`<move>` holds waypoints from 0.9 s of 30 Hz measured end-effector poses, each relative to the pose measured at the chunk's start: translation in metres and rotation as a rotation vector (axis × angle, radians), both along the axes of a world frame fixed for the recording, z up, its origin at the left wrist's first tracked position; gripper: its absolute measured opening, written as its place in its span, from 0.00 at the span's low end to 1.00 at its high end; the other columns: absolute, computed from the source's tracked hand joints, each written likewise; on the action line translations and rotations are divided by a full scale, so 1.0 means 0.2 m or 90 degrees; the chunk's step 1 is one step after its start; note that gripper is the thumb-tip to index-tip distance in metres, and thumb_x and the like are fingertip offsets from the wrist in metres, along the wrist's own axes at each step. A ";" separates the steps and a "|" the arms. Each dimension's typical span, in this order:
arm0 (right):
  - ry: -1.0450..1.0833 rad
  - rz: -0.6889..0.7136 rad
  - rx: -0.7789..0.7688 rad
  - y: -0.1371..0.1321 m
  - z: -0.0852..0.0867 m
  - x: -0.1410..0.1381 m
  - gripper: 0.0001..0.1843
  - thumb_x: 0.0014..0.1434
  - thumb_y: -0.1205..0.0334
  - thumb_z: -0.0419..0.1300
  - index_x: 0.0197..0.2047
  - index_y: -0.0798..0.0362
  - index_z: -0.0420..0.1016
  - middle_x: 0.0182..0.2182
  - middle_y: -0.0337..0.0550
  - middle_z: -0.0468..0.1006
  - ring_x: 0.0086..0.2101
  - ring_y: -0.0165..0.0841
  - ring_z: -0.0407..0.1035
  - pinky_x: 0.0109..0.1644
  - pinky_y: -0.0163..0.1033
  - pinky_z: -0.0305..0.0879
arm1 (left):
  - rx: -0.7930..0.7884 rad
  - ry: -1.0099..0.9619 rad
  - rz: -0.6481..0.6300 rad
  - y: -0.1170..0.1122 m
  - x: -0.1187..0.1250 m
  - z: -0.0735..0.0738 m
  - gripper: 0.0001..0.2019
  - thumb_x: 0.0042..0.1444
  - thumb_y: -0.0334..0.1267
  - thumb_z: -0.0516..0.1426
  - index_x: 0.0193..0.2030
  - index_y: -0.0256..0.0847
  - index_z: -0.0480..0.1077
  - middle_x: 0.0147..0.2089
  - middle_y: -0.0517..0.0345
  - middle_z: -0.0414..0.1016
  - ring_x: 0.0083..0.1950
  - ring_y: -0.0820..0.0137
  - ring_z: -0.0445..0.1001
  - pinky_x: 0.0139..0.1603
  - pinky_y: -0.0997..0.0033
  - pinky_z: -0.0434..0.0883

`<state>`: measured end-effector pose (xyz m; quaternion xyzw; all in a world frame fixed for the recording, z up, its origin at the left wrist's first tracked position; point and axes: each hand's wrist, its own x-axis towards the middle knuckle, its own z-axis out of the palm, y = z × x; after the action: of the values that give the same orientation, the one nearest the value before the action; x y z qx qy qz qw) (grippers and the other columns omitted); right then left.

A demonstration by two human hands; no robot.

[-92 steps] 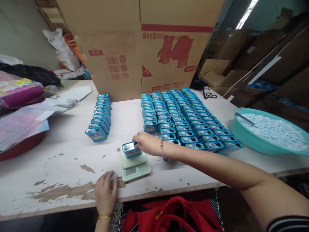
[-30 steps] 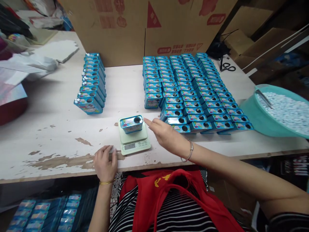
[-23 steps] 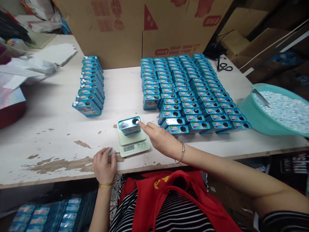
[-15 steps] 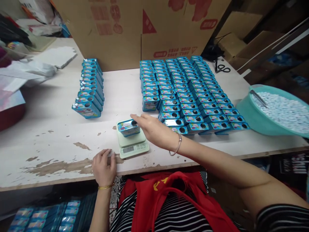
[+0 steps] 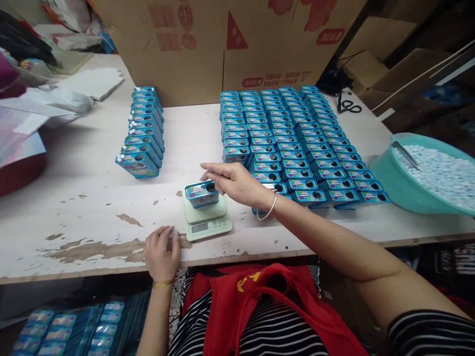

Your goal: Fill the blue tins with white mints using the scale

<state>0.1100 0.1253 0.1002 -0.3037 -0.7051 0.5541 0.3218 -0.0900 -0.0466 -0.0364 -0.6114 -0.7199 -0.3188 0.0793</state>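
Note:
A small blue tin (image 5: 201, 193) with a round hole in its top sits on a pale green scale (image 5: 207, 221) near the table's front edge. My right hand (image 5: 233, 182) hovers just above the tin's right end with thumb and fingertips pinched together; whatever they hold is too small to see. It wears a silver bangle. My left hand (image 5: 162, 251) rests on the table edge left of the scale, its fingers bent over a small pale thing. It wears a gold bangle.
Several rows of blue tins (image 5: 297, 143) stand behind the scale to the right, and one row of tins (image 5: 143, 131) to the left. A teal basin (image 5: 389, 180) of white pellets sits at right. Behind stand a large carton (image 5: 208, 44) and scissors (image 5: 349, 105).
My right hand went from a fingertip on the tin's hole to a pinch held slightly above the tin. The left hand stayed put on the table edge.

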 end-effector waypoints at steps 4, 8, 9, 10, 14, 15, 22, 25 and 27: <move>0.134 -0.020 -0.202 -0.10 0.04 0.07 0.17 0.61 0.65 0.54 0.52 0.59 0.69 0.32 0.39 0.75 0.19 0.18 0.57 0.22 0.28 0.54 | 0.002 -0.003 0.000 0.00 0.00 0.00 0.09 0.58 0.38 0.56 0.43 0.37 0.70 0.42 0.49 0.72 0.46 0.64 0.69 0.48 0.62 0.66; 0.150 -0.019 -0.414 -0.25 -0.05 0.19 0.15 0.59 0.57 0.58 0.46 0.57 0.71 0.29 0.39 0.74 0.17 0.18 0.56 0.19 0.29 0.45 | -0.006 -0.012 0.002 0.00 0.01 0.00 0.09 0.58 0.38 0.55 0.43 0.37 0.71 0.42 0.48 0.72 0.46 0.64 0.69 0.48 0.62 0.66; 0.142 -0.035 -0.461 -0.29 -0.10 0.22 0.15 0.58 0.55 0.60 0.44 0.57 0.71 0.27 0.38 0.73 0.17 0.18 0.55 0.19 0.29 0.44 | -0.009 -0.012 0.003 0.00 0.01 0.00 0.09 0.58 0.39 0.55 0.43 0.37 0.71 0.42 0.48 0.72 0.46 0.64 0.69 0.48 0.62 0.66; 0.132 -0.060 -0.502 -0.33 -0.16 0.25 0.16 0.56 0.53 0.61 0.41 0.58 0.71 0.25 0.37 0.72 0.16 0.17 0.54 0.19 0.29 0.43 | -0.011 -0.012 0.005 0.00 0.01 0.00 0.09 0.58 0.39 0.55 0.43 0.37 0.71 0.42 0.48 0.72 0.46 0.64 0.69 0.49 0.62 0.66; 0.083 -0.164 -0.578 -0.45 -0.35 0.33 0.20 0.50 0.47 0.64 0.33 0.57 0.68 0.17 0.31 0.66 0.14 0.17 0.50 0.18 0.29 0.38 | -0.016 -0.007 0.006 0.01 0.01 0.00 0.10 0.58 0.40 0.55 0.43 0.36 0.71 0.43 0.48 0.72 0.46 0.63 0.69 0.49 0.61 0.66; 0.069 -0.174 -0.577 -0.47 -0.38 0.34 0.21 0.50 0.46 0.64 0.32 0.57 0.68 0.16 0.30 0.65 0.13 0.18 0.50 0.18 0.29 0.37 | -0.019 -0.007 0.008 0.01 0.01 0.00 0.10 0.58 0.40 0.55 0.43 0.36 0.71 0.43 0.48 0.72 0.46 0.63 0.69 0.50 0.61 0.66; 0.043 -0.152 -0.445 -0.46 -0.30 0.27 0.21 0.53 0.44 0.60 0.28 0.56 0.66 0.14 0.29 0.61 0.15 0.20 0.49 0.19 0.29 0.42 | -0.036 -0.010 0.006 0.02 0.00 0.00 0.11 0.58 0.41 0.55 0.43 0.37 0.71 0.43 0.47 0.71 0.47 0.63 0.68 0.50 0.60 0.65; 0.079 -0.139 -0.354 -0.39 -0.22 0.22 0.20 0.55 0.45 0.59 0.28 0.56 0.67 0.14 0.29 0.60 0.17 0.20 0.50 0.22 0.30 0.45 | -0.043 -0.014 0.010 0.01 0.01 -0.01 0.11 0.58 0.41 0.54 0.42 0.37 0.71 0.43 0.47 0.71 0.47 0.62 0.68 0.50 0.59 0.65; 0.097 -0.130 -0.331 -0.37 -0.20 0.19 0.20 0.56 0.45 0.58 0.28 0.56 0.67 0.14 0.29 0.60 0.17 0.20 0.50 0.22 0.30 0.46 | -0.050 -0.027 0.008 0.00 0.01 0.00 0.11 0.59 0.41 0.54 0.42 0.37 0.71 0.43 0.47 0.71 0.46 0.62 0.68 0.50 0.58 0.65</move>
<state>0.1480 0.0510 0.0608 -0.4031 -0.4792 0.7019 0.3394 -0.0883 -0.0465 -0.0357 -0.6024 -0.7373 -0.3029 0.0420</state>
